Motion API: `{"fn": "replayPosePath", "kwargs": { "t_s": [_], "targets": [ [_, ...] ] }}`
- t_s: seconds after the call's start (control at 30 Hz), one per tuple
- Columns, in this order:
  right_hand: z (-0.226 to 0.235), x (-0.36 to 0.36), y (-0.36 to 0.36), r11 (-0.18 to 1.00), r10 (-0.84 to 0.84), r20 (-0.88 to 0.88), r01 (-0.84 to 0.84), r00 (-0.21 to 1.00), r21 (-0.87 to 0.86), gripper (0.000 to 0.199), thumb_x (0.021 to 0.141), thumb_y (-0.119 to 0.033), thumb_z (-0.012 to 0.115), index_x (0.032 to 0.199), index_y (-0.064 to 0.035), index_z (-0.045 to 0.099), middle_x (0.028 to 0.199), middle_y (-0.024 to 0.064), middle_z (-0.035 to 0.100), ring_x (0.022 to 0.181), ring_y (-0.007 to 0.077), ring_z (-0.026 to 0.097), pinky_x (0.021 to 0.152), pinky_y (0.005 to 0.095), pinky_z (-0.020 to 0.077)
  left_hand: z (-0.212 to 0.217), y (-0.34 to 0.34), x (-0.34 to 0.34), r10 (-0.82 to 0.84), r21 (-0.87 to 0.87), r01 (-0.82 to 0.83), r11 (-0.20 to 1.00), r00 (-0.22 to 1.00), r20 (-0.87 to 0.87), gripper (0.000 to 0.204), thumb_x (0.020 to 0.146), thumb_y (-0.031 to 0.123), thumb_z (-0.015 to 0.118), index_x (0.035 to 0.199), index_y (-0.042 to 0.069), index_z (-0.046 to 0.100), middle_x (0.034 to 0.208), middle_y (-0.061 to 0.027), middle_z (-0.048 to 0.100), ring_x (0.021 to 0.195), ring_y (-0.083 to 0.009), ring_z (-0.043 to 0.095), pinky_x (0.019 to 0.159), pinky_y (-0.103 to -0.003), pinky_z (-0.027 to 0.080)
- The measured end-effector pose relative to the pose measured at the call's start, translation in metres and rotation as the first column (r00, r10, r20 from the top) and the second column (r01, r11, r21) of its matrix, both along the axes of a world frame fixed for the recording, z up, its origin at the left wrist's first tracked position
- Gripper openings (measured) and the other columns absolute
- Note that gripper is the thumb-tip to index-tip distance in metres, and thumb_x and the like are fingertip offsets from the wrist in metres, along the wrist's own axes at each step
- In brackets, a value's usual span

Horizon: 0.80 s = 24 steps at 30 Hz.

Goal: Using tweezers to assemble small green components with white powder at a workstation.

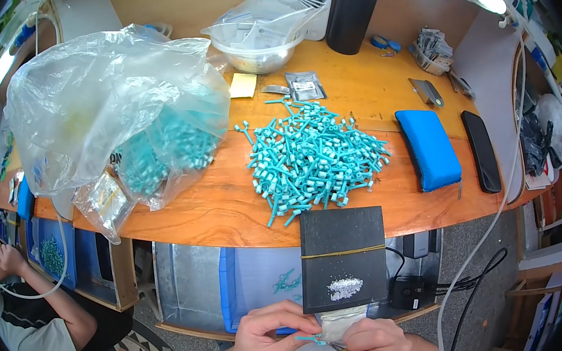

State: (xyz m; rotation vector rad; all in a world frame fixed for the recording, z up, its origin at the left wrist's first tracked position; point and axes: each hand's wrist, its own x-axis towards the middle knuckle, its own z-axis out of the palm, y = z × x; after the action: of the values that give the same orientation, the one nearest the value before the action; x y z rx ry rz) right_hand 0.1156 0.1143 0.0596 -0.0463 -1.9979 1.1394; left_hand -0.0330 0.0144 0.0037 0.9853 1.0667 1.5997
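Note:
My left hand (270, 333) is closed, with a small teal stemmed piece (309, 340) pinched between thumb and fingers. Close beside it, my right hand (379, 343) is closed round a slim pointed metal tool (337, 346), mostly hidden by the fingers. The tool's tip is near the teal piece; whether they touch I cannot tell. Just beyond my hands, a black board (341, 231) with a rubber band (344, 252) round it juts over the table edge. Tiny white stones (345, 288) lie in a patch on it. A whitish packet (341, 321) shows below the board.
A big heap of teal stemmed pieces (313, 155) covers the table's middle. Left of it stands a clear plastic bag (116, 104) of more pieces. A blue case (427, 150) and black phone (481, 151) lie right. Below is an open drawer with a blue tray (227, 284). Another person (51, 330) sits left.

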Motion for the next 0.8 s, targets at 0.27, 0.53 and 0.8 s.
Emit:
{"fn": "replayPosePath", "kwargs": {
  "t_s": [0.27,0.53,0.8],
  "targets": [
    [0.002,-0.003,-0.001,1.000,-0.014,-0.003,0.014,1.000,0.012,0.017,0.067,0.009,0.056,0.059,-0.0005,0.045,0.067,0.0114,0.050,0.047,0.0241,0.051,0.039,0.0319,0.0397,0.001,-0.001,0.000,0.008,0.001,-0.008,1.000,1.000,-0.008,0.019,0.070,-0.009,0.065,0.087,-0.002,0.066,0.085,-0.0122,0.063,0.079,-0.0190,0.060,0.071,-0.027,0.047],
    [0.001,0.003,0.004,0.990,0.003,-0.023,-0.007,1.000,-0.143,0.016,0.071,0.009,0.055,0.065,-0.0013,0.044,0.069,0.0127,0.051,0.051,0.0218,0.051,0.045,0.0313,0.0397,-0.001,-0.002,0.001,-0.001,-0.005,0.001,1.000,1.000,0.027,0.019,0.069,-0.010,0.065,0.087,-0.003,0.065,0.086,-0.0127,0.063,0.079,-0.0190,0.060,0.071,-0.027,0.047],
    [0.002,0.005,0.014,0.915,-0.378,0.178,0.396,0.909,-0.080,0.021,0.080,0.000,0.050,0.085,-0.0024,0.030,0.069,0.0098,0.045,0.053,0.0130,0.043,0.048,0.0246,0.0373,0.000,-0.002,0.002,-0.013,-0.011,0.014,1.000,0.996,0.093,0.020,0.071,-0.011,0.063,0.089,-0.003,0.064,0.090,-0.0123,0.062,0.084,-0.0179,0.058,0.075,-0.027,0.045]
  ]
}}
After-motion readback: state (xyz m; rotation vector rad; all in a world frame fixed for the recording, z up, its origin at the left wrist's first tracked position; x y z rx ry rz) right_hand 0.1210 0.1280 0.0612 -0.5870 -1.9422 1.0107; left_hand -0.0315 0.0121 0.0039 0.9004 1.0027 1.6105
